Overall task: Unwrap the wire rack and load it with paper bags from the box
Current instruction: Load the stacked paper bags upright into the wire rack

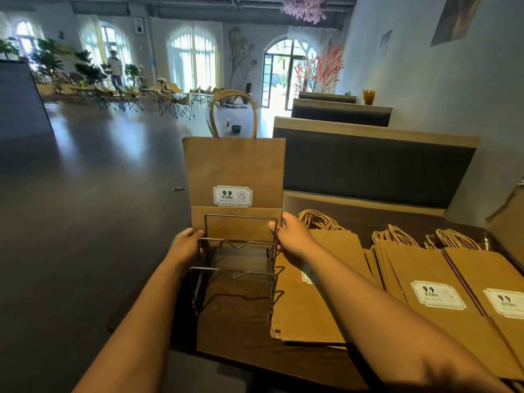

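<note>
A dark wire rack point(235, 268) stands at the near left corner of the wooden table point(354, 222). One flat brown paper bag point(234, 177) with a white 9.9 label stands upright in the rack's far slot, handles up. My left hand point(185, 245) grips the rack's left side at the bag's lower left edge. My right hand point(295, 236) holds the rack's right side at the bag's lower right edge. Stacks of flat paper bags point(436, 282) lie on the table to the right.
Another bag stack point(309, 307) lies right beside the rack. A corner of a cardboard box point(510, 228) shows at the far right. Dark booth benches point(374, 168) stand behind the table. A person stands far off by the windows among folding chairs point(175, 104).
</note>
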{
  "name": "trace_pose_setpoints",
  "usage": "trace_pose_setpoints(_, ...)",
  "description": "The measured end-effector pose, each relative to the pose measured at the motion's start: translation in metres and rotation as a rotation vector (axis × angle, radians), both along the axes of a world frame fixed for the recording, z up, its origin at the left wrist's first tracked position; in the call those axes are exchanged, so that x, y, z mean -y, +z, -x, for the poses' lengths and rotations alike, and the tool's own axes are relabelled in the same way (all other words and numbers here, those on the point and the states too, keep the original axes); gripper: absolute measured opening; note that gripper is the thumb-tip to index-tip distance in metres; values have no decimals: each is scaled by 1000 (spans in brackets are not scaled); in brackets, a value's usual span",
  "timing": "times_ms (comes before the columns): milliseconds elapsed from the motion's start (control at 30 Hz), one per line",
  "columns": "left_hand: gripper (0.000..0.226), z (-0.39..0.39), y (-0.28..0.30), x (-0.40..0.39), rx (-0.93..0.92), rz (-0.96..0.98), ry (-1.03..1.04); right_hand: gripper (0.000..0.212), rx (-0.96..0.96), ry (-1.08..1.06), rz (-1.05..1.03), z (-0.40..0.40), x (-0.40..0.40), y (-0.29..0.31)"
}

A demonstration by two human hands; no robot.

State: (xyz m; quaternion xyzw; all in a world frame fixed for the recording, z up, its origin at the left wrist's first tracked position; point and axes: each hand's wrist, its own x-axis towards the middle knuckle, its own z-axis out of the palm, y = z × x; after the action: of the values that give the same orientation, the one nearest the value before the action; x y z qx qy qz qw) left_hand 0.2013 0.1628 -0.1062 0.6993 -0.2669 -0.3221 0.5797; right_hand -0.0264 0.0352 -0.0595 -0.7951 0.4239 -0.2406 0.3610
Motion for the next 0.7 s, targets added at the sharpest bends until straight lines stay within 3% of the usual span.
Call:
trace_pose_setpoints(100, 17, 9, -1, -4, -49, -6, -134, 14, -59, 17, -46, -1, 0, -13)
trace_pose_setpoints(267, 35, 2, -8, -8, -304, -13, -145, 18, -145, 14, 26, -6, 2, -13)
trace_pose_setpoints(367, 44, -4, -12, -12, -208, -69, -130, 25, -257, 70, 65, -6, 0, -13)
trace_pose_setpoints(700, 17, -11, -10, -30, -334, -104, -86, 29, -352, 46, 214, -7, -4, -18)
